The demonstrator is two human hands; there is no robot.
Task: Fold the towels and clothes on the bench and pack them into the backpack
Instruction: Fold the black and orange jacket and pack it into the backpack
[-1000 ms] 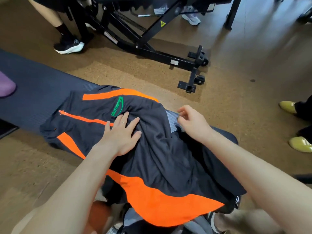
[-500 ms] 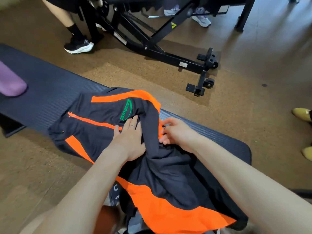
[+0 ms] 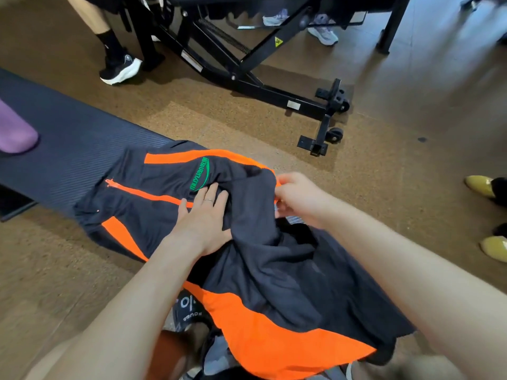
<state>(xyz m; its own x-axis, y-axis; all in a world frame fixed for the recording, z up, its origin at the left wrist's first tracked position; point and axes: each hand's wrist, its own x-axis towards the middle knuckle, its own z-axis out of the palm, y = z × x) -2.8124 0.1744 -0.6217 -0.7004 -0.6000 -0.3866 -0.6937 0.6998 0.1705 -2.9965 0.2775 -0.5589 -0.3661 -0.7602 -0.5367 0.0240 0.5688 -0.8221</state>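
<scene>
A black jacket [image 3: 153, 185] with orange panels and a green logo lies across the dark ribbed bench [image 3: 63, 149], its near part drooping off the front edge. My left hand [image 3: 204, 218] presses flat on the jacket's middle, fingers spread, just below the logo. My right hand [image 3: 297, 197] pinches the jacket's far edge, lifting a fold of black fabric over toward the left hand. A dark bag with white lettering [image 3: 189, 308] peeks out under the jacket near my knees; most of it is hidden.
A purple rolled item [image 3: 15, 130] sits on the bench's left end. A black exercise machine frame [image 3: 263, 86] with wheels stands on the cork floor beyond. A person's black shoe [image 3: 120, 68] is at top left; yellow shoes [image 3: 487, 187] are at the right edge.
My right hand has carried the jacket's edge leftward, then raised it, bunching a fold over the middle. My left hand has stayed pressed on the fabric, shifting slightly toward the logo.
</scene>
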